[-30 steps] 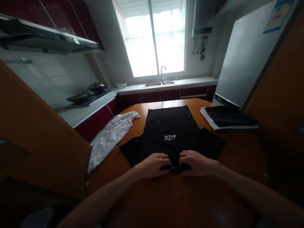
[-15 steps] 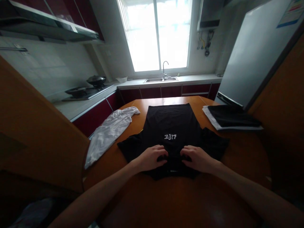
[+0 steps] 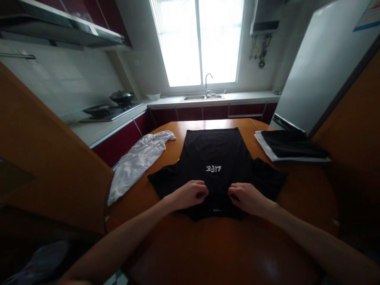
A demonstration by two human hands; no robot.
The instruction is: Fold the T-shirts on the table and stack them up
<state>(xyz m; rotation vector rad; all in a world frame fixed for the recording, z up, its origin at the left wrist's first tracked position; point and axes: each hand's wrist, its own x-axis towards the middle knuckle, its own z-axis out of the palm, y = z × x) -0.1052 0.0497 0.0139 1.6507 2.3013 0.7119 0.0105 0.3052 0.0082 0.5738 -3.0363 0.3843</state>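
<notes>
A black T-shirt (image 3: 213, 148) lies spread flat, its neckline toward me and its hem at the far side. White lettering on it appears upside down from here. My left hand (image 3: 192, 194) is closed over the upper left part of the shirt, thumb and fingers pinched together on the fabric. Opposite it, my right hand (image 3: 245, 196) pinches the shirt's upper right part in the same way. The fabric between the fingertips is mostly hidden by the hands. Both short sleeves stick out to the sides.
A rumpled white garment (image 3: 136, 162) lies along the left edge of the wooden table (image 3: 219, 249). Folded black and white clothes (image 3: 292, 144) are stacked at the right. Beyond are a sink (image 3: 202, 97), a stove with pans (image 3: 103, 111) and a fridge (image 3: 311, 67).
The fingers of both hands have closed from a wider curl into a pinch on the shirt. The hands have drawn slightly apart. The shirt lies almost the same, and the view has shifted a little.
</notes>
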